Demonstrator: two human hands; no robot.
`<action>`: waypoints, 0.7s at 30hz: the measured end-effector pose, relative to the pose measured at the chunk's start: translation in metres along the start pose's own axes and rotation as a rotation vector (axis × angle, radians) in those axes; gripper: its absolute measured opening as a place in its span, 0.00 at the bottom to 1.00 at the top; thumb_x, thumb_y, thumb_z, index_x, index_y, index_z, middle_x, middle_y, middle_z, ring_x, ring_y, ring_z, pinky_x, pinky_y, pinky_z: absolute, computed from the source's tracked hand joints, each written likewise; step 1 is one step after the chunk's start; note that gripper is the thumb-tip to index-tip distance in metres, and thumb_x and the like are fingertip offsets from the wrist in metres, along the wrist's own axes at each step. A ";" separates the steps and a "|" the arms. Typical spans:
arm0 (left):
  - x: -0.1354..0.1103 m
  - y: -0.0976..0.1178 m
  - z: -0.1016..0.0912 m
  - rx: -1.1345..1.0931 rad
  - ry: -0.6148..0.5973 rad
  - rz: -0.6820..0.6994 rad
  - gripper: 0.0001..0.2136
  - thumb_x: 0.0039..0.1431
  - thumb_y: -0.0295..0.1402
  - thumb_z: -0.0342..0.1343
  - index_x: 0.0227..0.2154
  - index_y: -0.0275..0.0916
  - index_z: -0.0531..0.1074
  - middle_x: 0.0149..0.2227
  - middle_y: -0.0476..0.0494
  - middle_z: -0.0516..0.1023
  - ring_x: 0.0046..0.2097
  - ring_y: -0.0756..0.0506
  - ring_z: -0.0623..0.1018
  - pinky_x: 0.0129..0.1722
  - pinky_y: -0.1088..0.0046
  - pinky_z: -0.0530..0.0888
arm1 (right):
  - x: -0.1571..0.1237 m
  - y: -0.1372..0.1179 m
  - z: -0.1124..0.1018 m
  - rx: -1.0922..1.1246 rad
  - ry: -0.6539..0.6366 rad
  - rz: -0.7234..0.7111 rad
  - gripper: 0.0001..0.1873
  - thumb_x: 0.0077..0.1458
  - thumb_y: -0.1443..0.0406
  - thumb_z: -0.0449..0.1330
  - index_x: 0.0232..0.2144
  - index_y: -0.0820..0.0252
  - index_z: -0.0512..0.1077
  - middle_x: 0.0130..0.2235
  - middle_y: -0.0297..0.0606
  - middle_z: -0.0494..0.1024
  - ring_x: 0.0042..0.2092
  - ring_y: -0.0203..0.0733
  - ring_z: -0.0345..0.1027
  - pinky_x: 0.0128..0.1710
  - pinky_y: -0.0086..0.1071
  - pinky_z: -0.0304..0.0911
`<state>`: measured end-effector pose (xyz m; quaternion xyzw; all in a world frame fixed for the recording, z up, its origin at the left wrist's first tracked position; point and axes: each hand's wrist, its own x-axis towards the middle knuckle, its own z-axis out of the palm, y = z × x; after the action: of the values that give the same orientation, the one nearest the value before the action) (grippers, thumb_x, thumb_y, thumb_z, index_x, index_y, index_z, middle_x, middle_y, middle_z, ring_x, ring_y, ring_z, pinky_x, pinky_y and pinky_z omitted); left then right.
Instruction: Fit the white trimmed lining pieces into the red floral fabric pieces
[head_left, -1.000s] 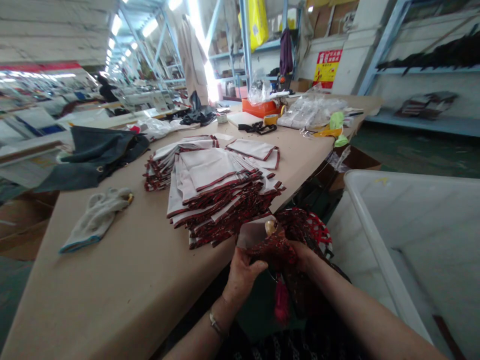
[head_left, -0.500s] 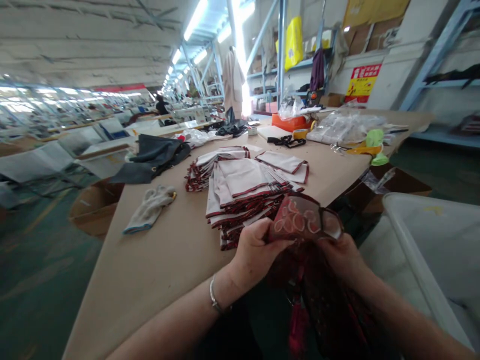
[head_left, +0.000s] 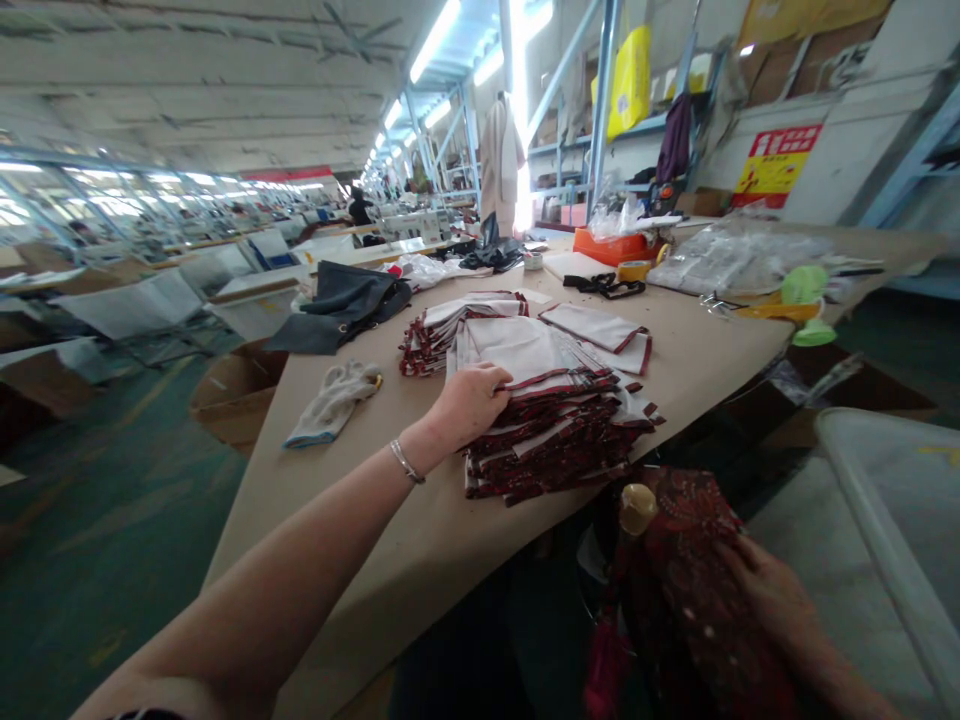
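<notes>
My left hand (head_left: 471, 400) reaches forward onto the near stack of white fabric pieces with dark red patterned edges (head_left: 551, 400); its fingers curl over the top piece, pinching it. My right hand (head_left: 765, 590) stays low off the table's edge, closed on a dark red patterned folded umbrella (head_left: 675, 570) with a tan knob handle (head_left: 636, 507) and a pink tassel. A second stack of the same pieces (head_left: 435, 335) lies just behind, and a small pile (head_left: 604, 332) to the right.
The long tan table (head_left: 360, 500) also carries a white work glove (head_left: 330, 400), dark grey cloth (head_left: 341, 305), an orange tray (head_left: 611, 245), black straps, plastic bags and green items. A white bin (head_left: 885, 500) stands at right. Cardboard boxes sit on the green floor at left.
My left hand let go of the umbrella and moved forward onto the fabric stack. The umbrella dropped lower in my right hand, and the view swung left.
</notes>
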<state>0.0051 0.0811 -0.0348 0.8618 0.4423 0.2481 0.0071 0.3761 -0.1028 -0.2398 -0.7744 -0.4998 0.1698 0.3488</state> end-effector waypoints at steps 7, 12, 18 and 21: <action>0.015 0.008 -0.009 0.204 -0.127 -0.003 0.13 0.57 0.26 0.46 0.29 0.35 0.78 0.30 0.41 0.79 0.34 0.46 0.77 0.41 0.70 0.72 | 0.008 -0.019 -0.001 0.060 0.057 -0.009 0.24 0.54 0.49 0.51 0.45 0.58 0.71 0.43 0.44 0.78 0.43 0.51 0.73 0.44 0.42 0.67; 0.015 0.015 -0.019 0.109 -0.025 -0.059 0.11 0.53 0.25 0.48 0.28 0.38 0.77 0.27 0.45 0.78 0.32 0.47 0.76 0.36 0.72 0.71 | 0.036 -0.185 -0.042 0.161 0.134 -0.696 0.13 0.61 0.59 0.51 0.37 0.57 0.73 0.39 0.39 0.77 0.42 0.42 0.71 0.45 0.35 0.65; -0.004 0.039 -0.029 0.114 0.078 -0.016 0.07 0.51 0.25 0.50 0.25 0.38 0.73 0.27 0.45 0.76 0.32 0.46 0.74 0.35 0.71 0.69 | 0.058 -0.322 -0.006 -0.303 0.014 -1.075 0.14 0.57 0.66 0.56 0.46 0.62 0.72 0.47 0.46 0.73 0.51 0.52 0.63 0.51 0.44 0.60; -0.020 0.046 -0.039 0.124 0.053 0.005 0.07 0.51 0.25 0.50 0.25 0.39 0.71 0.28 0.46 0.74 0.32 0.46 0.73 0.34 0.71 0.68 | 0.068 -0.334 0.004 -0.469 -0.029 -1.038 0.13 0.57 0.73 0.51 0.40 0.65 0.73 0.43 0.50 0.74 0.48 0.54 0.65 0.47 0.45 0.62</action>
<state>0.0134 0.0296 0.0013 0.8550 0.4546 0.2428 -0.0588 0.1850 0.0456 0.0001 -0.4815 -0.8440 -0.1287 0.1983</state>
